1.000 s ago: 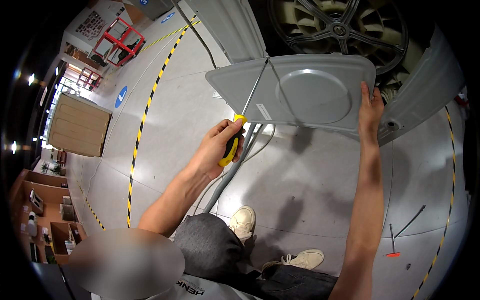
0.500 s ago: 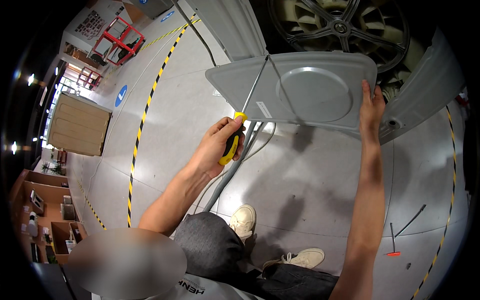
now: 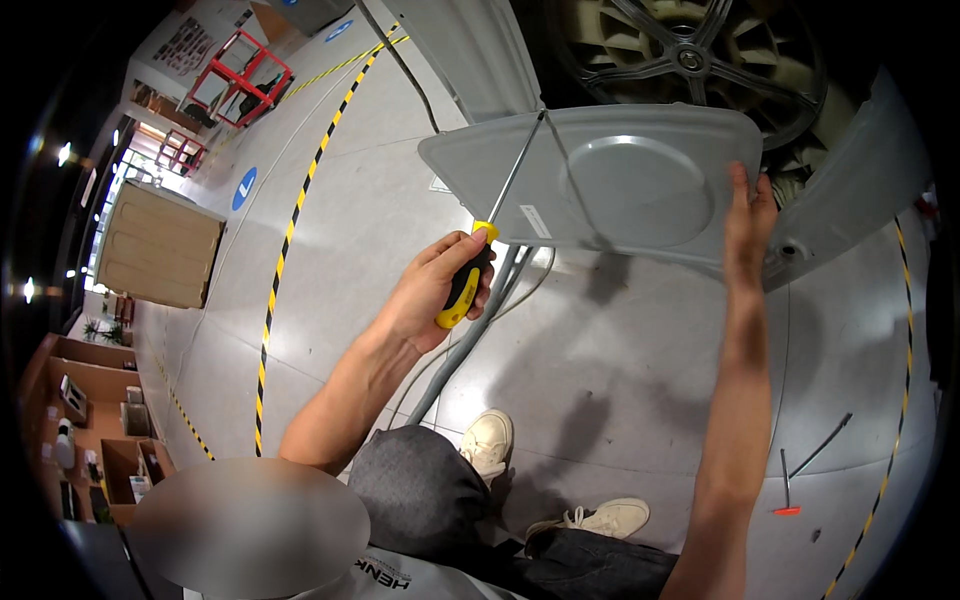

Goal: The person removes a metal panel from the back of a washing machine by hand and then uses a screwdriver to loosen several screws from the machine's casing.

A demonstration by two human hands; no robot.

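Note:
My left hand (image 3: 440, 280) is closed round the yellow and black handle of a screwdriver (image 3: 468, 275). Its long metal shaft slants up across a grey metal panel (image 3: 490, 165), and the tip meets the panel's top edge beside the casing. This panel has a round embossed ring and a small white label. At its right end my right hand (image 3: 748, 225) grips the edge, fingers on the near face. Behind the panel is the open grey casing (image 3: 850, 180) of a washing machine, with a dark spoked pulley wheel (image 3: 690, 60) inside.
On the floor at right lie a T-shaped tool with an orange part (image 3: 787, 510) and a dark rod (image 3: 822, 445). A grey hose (image 3: 460, 350) runs below the panel. Yellow-black tape (image 3: 290, 230) marks the floor. Red carts (image 3: 240, 80) and a beige appliance (image 3: 158, 245) stand left.
The panel and casing sit slightly farther right in the picture, as the view has shifted a little. Both hands keep their holds, and the screwdriver tip stays at the panel's top edge.

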